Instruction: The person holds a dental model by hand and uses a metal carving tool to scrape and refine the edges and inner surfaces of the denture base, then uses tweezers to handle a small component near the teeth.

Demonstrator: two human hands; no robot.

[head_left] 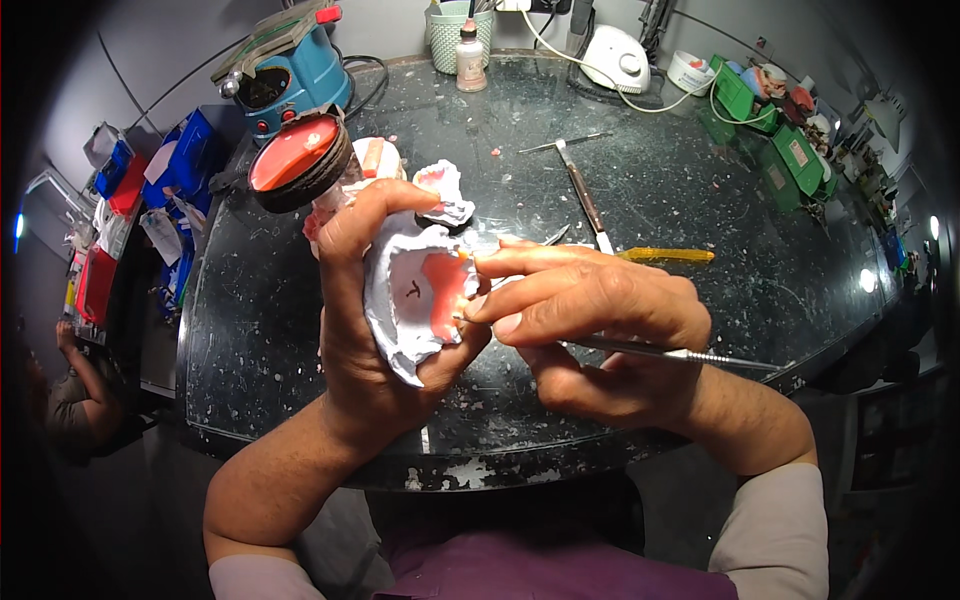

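My left hand [352,345] is closed around a white plaster dental cast [405,268], which has pink wax [445,295] and a few yellowish teeth along its right edge. A handwritten mark shows on the cast's bare plaster. My right hand [615,315] grips a thin metal dental instrument [690,354], its shaft pointing out to the right. The fingertips of that hand press at the teeth on the cast's edge; the instrument's other end is hidden. Just beyond the cast lies a smaller plaster piece with pink wax [452,203].
A round black-rimmed dish of red wax [295,155] stands by a blue machine [290,90]. A brown-handled wax knife [582,195] and a yellow-handled tool [668,255] lie beyond my right hand. Behind are a bottle [470,65], a white device [615,60] and green boxes [795,160]. Another person sits far left.
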